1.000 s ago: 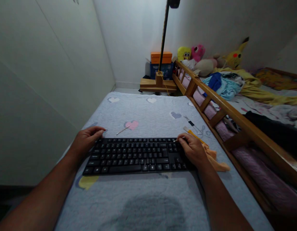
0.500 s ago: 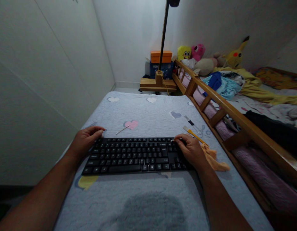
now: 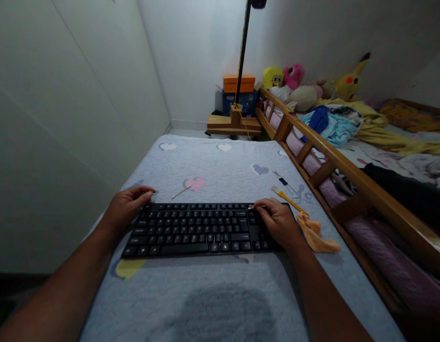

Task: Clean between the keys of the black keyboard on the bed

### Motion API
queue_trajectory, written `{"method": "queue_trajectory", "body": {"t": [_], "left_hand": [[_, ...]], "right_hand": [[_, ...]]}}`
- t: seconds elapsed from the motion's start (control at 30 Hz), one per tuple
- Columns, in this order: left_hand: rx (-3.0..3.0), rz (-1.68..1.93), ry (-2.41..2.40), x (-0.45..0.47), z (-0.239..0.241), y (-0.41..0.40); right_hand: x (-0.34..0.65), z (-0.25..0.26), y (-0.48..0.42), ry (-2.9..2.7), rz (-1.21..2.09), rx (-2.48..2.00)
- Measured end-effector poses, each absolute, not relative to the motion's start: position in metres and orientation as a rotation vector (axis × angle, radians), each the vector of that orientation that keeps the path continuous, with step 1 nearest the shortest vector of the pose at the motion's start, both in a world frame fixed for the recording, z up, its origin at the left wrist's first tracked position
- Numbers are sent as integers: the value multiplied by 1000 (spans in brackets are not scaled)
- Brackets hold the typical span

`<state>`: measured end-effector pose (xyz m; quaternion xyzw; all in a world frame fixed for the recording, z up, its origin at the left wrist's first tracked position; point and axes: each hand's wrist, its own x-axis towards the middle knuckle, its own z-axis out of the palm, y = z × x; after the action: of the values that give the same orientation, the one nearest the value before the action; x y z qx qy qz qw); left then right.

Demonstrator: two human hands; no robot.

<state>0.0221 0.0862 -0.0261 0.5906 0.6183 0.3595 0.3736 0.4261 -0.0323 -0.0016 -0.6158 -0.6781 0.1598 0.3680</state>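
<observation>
The keyboard (image 3: 191,230) is black plastic with a little shine. The heart cloth (image 3: 191,278) under it looks matt and bumpy. The orange rag (image 3: 315,236) is dull, crumpled cloth. The bed rail (image 3: 355,176) is smooth, glossy wood.

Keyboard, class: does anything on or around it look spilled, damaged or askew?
Nothing stands out: the keyboard lies flat, no damage or spill visible, though the right hand partly covers it. An orange cloth lies crumpled.

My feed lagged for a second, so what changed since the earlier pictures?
The right hand moved left along the top of the keyboard, still pinching a white-tipped stick. Nothing was grasped or released. Left hand, keyboard, loose swab, brush and cloth stayed put.
</observation>
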Motion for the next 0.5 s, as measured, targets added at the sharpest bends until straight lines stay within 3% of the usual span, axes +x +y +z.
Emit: {"method": "queue_trajectory", "body": {"t": [0.5], "left_hand": [[1479,940,1594,25,-24,84]], "right_hand": [[444,2,-32,-1726,342,-1676]]}}
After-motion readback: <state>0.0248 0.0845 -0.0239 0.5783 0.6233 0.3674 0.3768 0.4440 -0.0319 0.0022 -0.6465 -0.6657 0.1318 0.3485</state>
